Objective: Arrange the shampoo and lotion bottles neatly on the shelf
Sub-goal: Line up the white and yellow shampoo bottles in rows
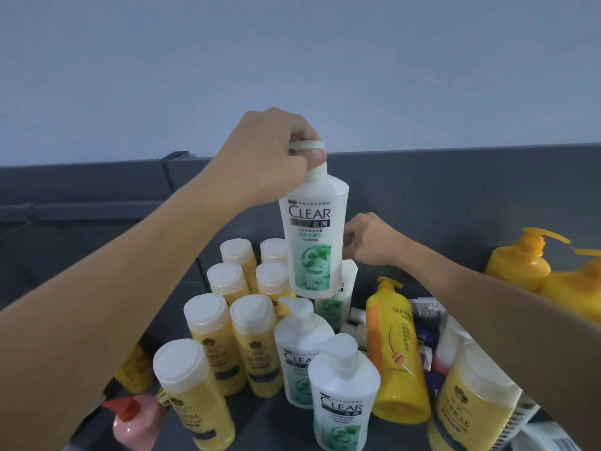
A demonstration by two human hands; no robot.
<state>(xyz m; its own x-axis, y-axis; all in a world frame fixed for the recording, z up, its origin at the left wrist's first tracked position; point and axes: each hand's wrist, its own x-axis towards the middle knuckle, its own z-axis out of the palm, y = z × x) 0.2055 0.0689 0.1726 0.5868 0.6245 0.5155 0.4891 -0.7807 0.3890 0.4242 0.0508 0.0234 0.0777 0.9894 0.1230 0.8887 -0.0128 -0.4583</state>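
Gripping CLEAR shampoo bottle [313,229] by pump with left hand [273,151] — upright; right hand [370,239] at 3 o'clock, grip unclear.

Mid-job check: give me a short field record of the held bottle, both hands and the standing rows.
held: white CLEAR pump bottle, lifted above the rows
left hand: grips its pump head from above
right hand: by the bottle's right edge, contact unclear
yellow white-capped bottles: upright, two files on the left
other CLEAR bottles: upright in a file beneath the held one
orange pump bottle: upright to their right
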